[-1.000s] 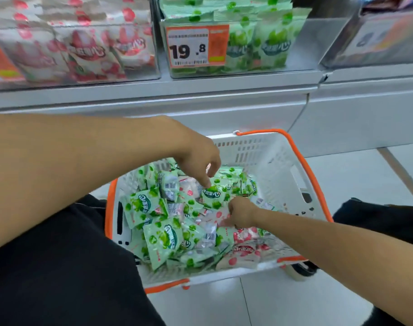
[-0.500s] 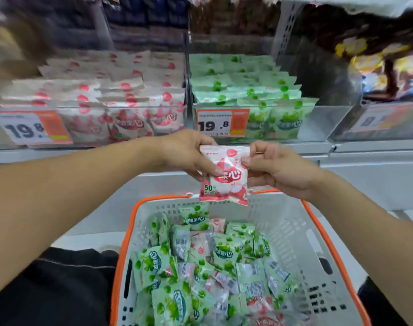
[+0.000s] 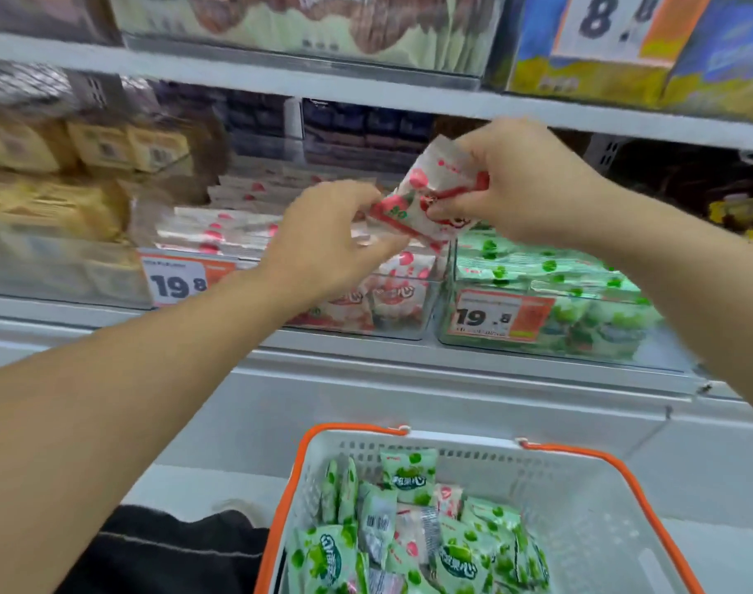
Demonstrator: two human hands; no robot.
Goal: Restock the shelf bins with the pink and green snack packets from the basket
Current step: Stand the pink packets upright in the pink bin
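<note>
At far left we see tan packages (image 3: 45, 199) on the shelf, beside the clear pink bin (image 3: 392, 310) with its 19.8 price tag (image 3: 182, 280). Above this bin our left hand (image 3: 327, 242) pinches the lower corner of a pink packet (image 3: 430, 199) with curled fingers; our right hand (image 3: 524, 182) grips the packet's upper right side. Further right stands the green bin (image 3: 550, 319). Below, the orange-rimmed basket (image 3: 623, 508) holds mostly green packets (image 3: 409, 478).

Price tags (image 3: 178, 285) (image 3: 497, 315): "19.8"; upper tag (image 3: 610, 19): "8".
</note>
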